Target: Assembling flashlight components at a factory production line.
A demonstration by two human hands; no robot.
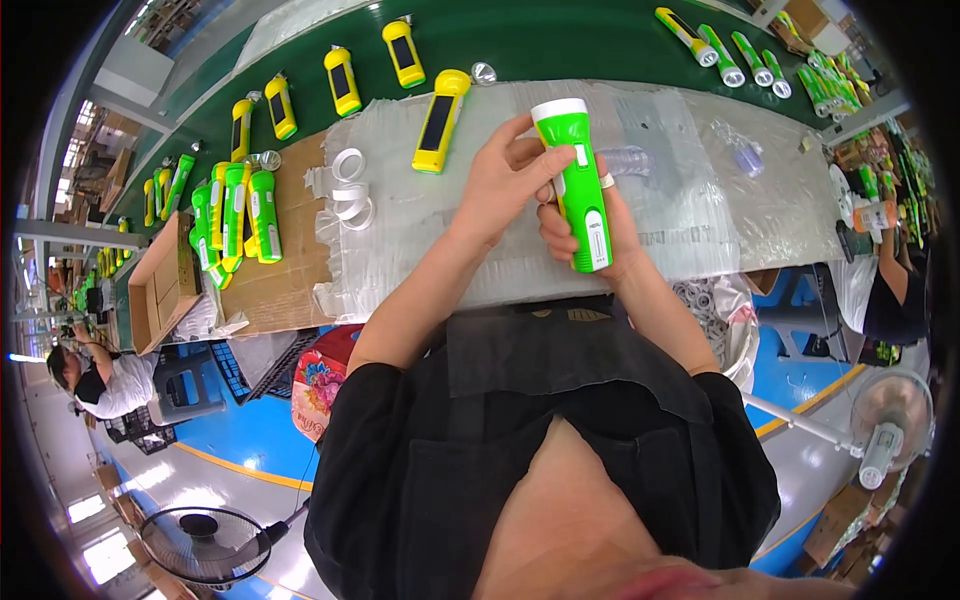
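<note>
Both of my hands grip one green flashlight (577, 190) over the plastic-covered bench, its white-rimmed head pointing away from me. My left hand (505, 180) is closed round the neck, with the thumb by the white switch. Lower on the body, my right hand (610, 220) wraps the handle from the right and from beneath. Just left of them lies a yellow flashlight (441, 122) with a dark panel, and a loose silver reflector (483, 73) is at its head. Several white rings (352, 190) rest farther left on the plastic sheet.
Green flashlights (235, 215) are piled on cardboard at left, beside an open carton (165, 275). Yellow flashlights (342, 82) line the green belt (560, 45); more green ones (725, 60) lie far right. Fans (205, 540) stand behind me; co-workers (110, 375) sit at both sides.
</note>
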